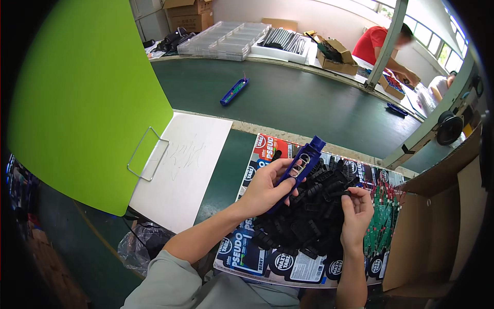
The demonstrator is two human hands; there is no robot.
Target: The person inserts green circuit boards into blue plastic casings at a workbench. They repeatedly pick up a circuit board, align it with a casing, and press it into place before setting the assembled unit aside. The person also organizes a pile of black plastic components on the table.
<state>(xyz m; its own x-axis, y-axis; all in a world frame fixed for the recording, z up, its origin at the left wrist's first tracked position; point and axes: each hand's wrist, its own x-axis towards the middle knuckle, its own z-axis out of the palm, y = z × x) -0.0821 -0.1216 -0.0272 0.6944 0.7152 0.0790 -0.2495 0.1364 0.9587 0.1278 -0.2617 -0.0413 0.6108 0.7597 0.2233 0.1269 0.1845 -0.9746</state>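
Setting: workshop with a dark green conveyor belt running across the upper middle of the frame; a green-topped bench lies below it.

Item, centre: left hand, closed around a blue plastic casing, held tilted with its upper end toward the upper right; metal contacts show in its open face.

Item, right of centre: right hand, fingertips pinched on a small black plastic part at the top edge of the pile.

Item, lower centre: heap of black plastic parts, lying on a flattened printed carton directly beneath both hands.

Item, lower right: green circuit boards, packed just beside the heap, next to an open brown cardboard box.

Item, left: large bright green board; white sheet with a wire handle beside it.

Item, upper centre: second blue casing lying alone on the belt.

Item, top: clear plastic trays, stacked; white tray of dark rods; cardboard boxes holding dark pieces.

Item, upper right: person in a red shirt at the far bench.

Item, lower left: crumpled clear plastic bag.
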